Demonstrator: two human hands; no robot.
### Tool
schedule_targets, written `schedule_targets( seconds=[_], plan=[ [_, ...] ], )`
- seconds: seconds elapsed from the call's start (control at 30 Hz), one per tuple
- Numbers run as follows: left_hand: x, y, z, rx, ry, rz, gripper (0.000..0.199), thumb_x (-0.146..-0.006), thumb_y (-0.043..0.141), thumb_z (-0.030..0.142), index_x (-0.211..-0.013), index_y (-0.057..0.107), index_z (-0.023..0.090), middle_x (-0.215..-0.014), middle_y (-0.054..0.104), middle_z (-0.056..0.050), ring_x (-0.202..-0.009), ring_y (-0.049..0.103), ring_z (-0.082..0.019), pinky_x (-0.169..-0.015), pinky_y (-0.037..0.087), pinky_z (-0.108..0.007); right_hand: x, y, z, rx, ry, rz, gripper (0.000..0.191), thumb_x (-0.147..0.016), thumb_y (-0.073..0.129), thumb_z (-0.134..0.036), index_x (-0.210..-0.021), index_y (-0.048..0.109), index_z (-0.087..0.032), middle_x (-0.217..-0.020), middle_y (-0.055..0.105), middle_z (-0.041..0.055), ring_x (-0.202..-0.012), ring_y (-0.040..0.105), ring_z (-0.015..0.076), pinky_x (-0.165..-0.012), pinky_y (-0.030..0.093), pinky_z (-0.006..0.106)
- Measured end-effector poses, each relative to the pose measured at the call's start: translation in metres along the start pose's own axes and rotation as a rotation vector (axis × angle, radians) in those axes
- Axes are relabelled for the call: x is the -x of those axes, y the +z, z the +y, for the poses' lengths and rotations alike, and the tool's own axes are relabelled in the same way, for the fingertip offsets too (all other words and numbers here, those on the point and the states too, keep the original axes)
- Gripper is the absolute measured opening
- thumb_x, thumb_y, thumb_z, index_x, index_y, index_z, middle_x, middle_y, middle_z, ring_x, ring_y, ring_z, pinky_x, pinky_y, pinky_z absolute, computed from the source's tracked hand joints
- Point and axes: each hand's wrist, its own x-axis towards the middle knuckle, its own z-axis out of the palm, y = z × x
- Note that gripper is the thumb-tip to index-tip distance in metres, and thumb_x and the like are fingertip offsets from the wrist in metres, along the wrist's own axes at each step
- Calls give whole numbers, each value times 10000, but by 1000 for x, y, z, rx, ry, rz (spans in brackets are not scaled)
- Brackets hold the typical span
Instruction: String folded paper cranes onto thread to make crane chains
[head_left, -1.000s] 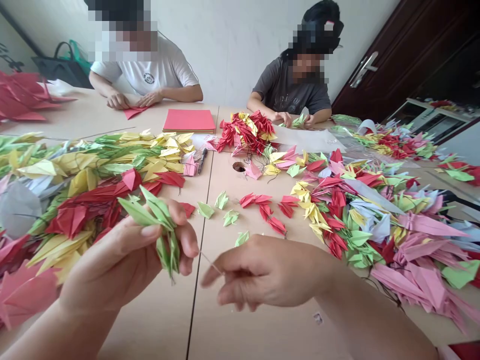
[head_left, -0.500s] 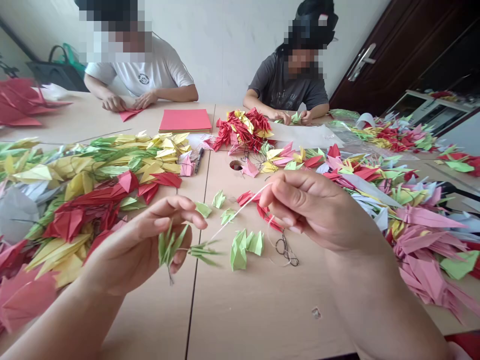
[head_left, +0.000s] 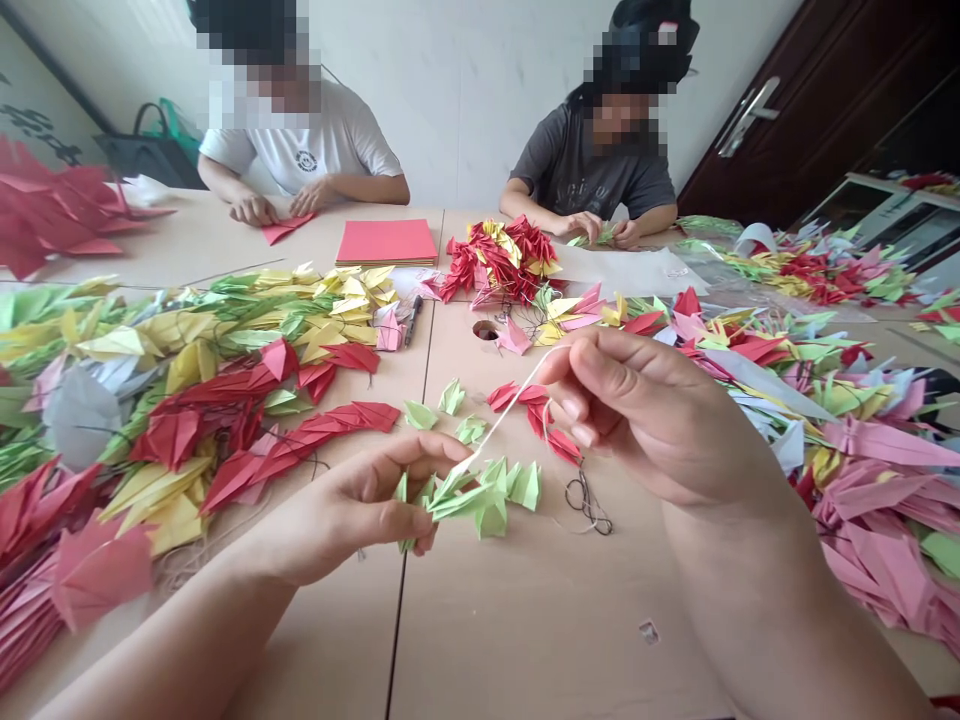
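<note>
My left hand (head_left: 360, 505) is closed, thumb against fingers, on a green origami crane (head_left: 454, 497) threaded on a white string (head_left: 516, 400). More green paper shows behind its fingertips. My right hand (head_left: 645, 415) pinches the upper part of that string, which runs taut and slanted between the hands. Below and behind lie green folded pieces (head_left: 523, 485) on the table, partly overlapped by the held crane. Other loose green pieces (head_left: 451, 397) rest farther back. A short red paper strand (head_left: 536, 408) and a dark looped cord (head_left: 586, 502) lie under my right hand.
Piles of strung paper cranes flank me on the left (head_left: 187, 350) and right (head_left: 862, 480). A red-yellow heap (head_left: 499, 258), red paper stack (head_left: 386, 243) and pen (head_left: 412, 320) lie ahead. Two people (head_left: 300, 150) sit opposite, handling folded paper.
My left hand has moved right and closed thumb to fingers on the green crane, which hung loosely along the string before. My right hand still pinches the string. The view has shifted slightly.
</note>
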Motion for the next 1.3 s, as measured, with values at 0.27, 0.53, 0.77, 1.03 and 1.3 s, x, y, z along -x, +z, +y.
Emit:
schedule_targets(
  seconds=[0.27,0.53,0.77,1.03,1.3],
  plan=[
    [1,10,3,152,41,-32,322,-833,668,184,-1141,628,270,-934,647,-12,-670,587,-79,-611,493,-171,4,9,3,438,139,-259,372,-774,780,-376,-1092,660,-227,-636,387,-75,-536,360,69,-465,305,188],
    [4,8,4,59,36,-29,547,-817,690,130,-1293,539,354,-1123,550,-34,-763,599,-98,-652,525,-203,3,19,8,549,194,-252,227,-865,664,-357,-755,570,-182,-575,401,-72,-502,353,74,-440,271,196],
    [-1,12,-1,-120,154,202,649,-833,663,92,-1355,430,401,-1306,470,-54,-899,584,-116,-737,505,-212,4,16,12,573,153,-101,263,-886,616,-398,-734,554,-193,-584,424,-55,-501,364,85,-441,274,209],
    [2,22,-5,-243,110,217,761,-885,619,185,-1480,224,448,-967,575,7,-815,511,-112,-737,447,-229,3,24,16,639,103,-64,243,-890,618,-380,-743,584,-189,-567,401,-63,-500,324,80,-438,252,208],
    [3,19,-7,-291,69,133,807,-918,587,245,-1504,78,464,-1025,586,3,-909,497,-128,-829,420,-247,4,27,19,680,107,-123,205,-893,621,-339,-748,606,-195,-549,419,-72,-492,367,76,-445,272,206]
  ],
)
